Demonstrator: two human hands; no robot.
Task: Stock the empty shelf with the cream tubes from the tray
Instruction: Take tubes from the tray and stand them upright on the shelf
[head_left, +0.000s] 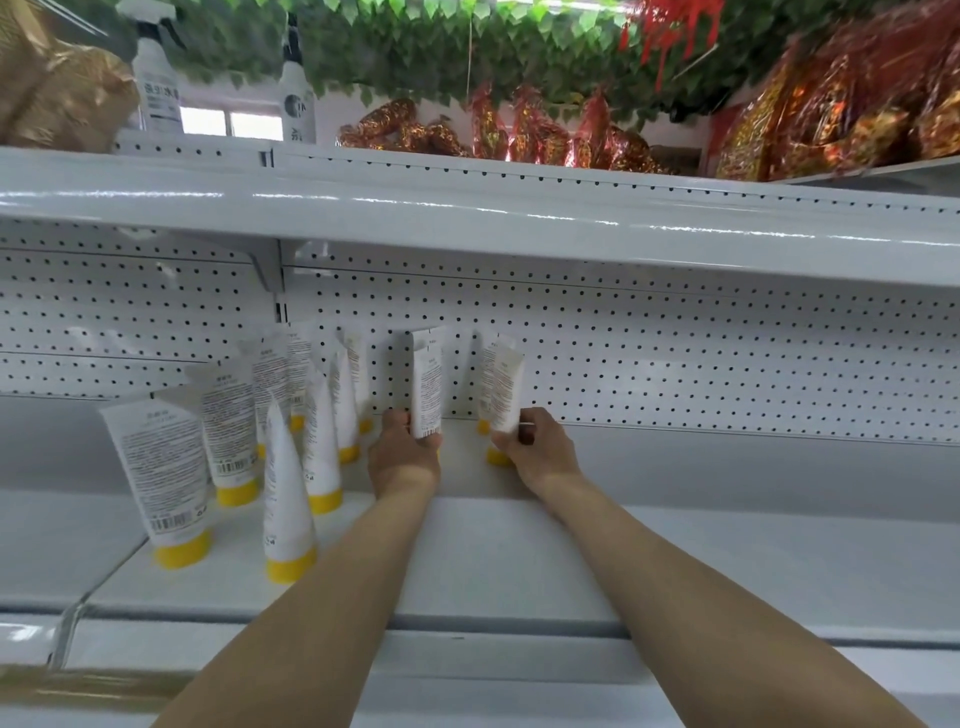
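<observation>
White pegboard backing (675, 353) is being seen behind a pale shelf (519, 545), with an upper shelf (467, 208) running across above it. On that upper shelf, two spray bottles (156, 78), a crumpled brown bag (52, 88) and red-and-gold foil packs (831, 104) are being displayed under a green leaf garland (441, 47).

On the left part of the shelf, cream tubes (280, 483) are being kept cap-down on yellow caps in a loose cluster, several leaning. The nearest are standing close to the front edge, the farthest against the backing, all just left of the left forearm.

Both bare arms are being stretched forward over the shelf toward the back. A left-hand tube (428, 384) is being gripped low on its body by the left hand (402, 452), fingers and thumb curled round it, its crimped end pointing up in front of the backing. A right-hand tube (506, 389) is being pinched just above its yellow cap by the right hand (537, 449), leaning slightly. Whether either cap is touching the shelf cannot be told. A rear tube (485, 364) is standing just behind the right-hand tube, partly hidden by it.
</observation>
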